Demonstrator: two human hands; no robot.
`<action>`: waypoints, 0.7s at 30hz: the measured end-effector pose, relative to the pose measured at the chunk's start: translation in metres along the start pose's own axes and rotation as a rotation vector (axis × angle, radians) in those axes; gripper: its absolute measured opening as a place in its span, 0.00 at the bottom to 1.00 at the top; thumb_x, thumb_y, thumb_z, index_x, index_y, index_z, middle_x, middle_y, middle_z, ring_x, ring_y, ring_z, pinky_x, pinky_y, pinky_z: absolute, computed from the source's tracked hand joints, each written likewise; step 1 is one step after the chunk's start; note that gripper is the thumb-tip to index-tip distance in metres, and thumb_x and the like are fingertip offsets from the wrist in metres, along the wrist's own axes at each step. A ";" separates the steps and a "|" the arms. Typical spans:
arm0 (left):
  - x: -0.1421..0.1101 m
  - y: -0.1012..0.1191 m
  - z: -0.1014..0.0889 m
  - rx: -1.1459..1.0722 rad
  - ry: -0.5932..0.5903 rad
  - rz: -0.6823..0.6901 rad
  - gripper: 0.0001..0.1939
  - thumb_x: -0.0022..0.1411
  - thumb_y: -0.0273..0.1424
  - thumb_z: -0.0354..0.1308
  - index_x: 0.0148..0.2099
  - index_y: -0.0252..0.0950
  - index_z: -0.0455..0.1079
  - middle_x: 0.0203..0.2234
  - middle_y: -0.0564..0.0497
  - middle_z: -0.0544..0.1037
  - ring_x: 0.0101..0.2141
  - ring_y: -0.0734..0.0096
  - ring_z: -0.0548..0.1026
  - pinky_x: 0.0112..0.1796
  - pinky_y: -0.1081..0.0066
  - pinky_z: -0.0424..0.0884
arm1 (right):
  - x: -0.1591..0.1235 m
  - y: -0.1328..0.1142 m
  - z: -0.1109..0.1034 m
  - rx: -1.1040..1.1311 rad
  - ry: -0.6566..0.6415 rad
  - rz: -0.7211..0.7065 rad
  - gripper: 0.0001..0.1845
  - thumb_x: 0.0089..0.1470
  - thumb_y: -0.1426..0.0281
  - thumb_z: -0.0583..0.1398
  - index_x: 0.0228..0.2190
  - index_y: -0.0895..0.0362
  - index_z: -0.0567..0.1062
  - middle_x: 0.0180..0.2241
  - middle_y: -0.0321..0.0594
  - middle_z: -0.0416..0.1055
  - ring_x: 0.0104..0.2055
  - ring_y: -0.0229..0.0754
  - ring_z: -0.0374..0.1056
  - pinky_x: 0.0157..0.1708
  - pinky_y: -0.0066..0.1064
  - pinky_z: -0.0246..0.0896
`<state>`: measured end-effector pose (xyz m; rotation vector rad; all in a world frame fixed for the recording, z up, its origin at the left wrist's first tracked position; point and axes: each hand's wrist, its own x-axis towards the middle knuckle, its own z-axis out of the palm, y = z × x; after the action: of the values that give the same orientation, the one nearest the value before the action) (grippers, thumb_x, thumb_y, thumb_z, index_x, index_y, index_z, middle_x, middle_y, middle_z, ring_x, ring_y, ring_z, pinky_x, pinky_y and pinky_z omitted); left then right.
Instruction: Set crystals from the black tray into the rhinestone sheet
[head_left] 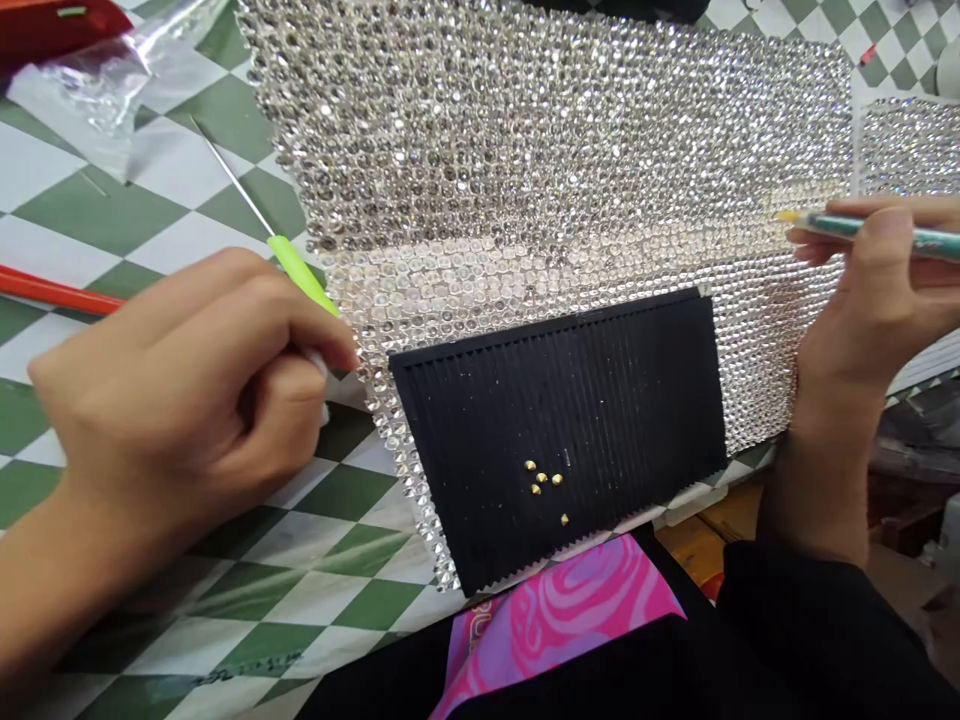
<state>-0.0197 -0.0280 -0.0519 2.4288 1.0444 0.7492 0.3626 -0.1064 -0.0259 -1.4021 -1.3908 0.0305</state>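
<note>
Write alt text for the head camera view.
Two hands work at a sheet of clear rhinestones on a green-and-white checkered surface. The left hand holds a green-handled needle; the right hand holds a teal pen. A black ridged tray holds gold studs.

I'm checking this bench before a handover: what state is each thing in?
Left hand: curled at the sheet's edge.
Lime-handled needle tool: by left hand, grip unclear.
Right hand: gripping pen.
Teal pen: yellow tip over sheet.
Rhinestone sheet: lying flat.
Black ridged tray: resting on sheet.
Gold studs: loose on tray.
</note>
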 end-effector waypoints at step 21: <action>0.002 0.000 -0.008 0.015 -0.114 -0.038 0.11 0.55 0.27 0.42 0.28 0.34 0.65 0.24 0.55 0.65 0.27 0.90 0.60 0.31 0.78 0.55 | -0.004 0.007 0.005 -0.098 0.069 -0.114 0.06 0.56 0.76 0.59 0.32 0.61 0.77 0.31 0.33 0.76 0.29 0.33 0.73 0.28 0.28 0.71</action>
<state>-0.0238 -0.0255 -0.0452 2.4260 1.0513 0.5859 0.3623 -0.1042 -0.0351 -1.3886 -1.4290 -0.1609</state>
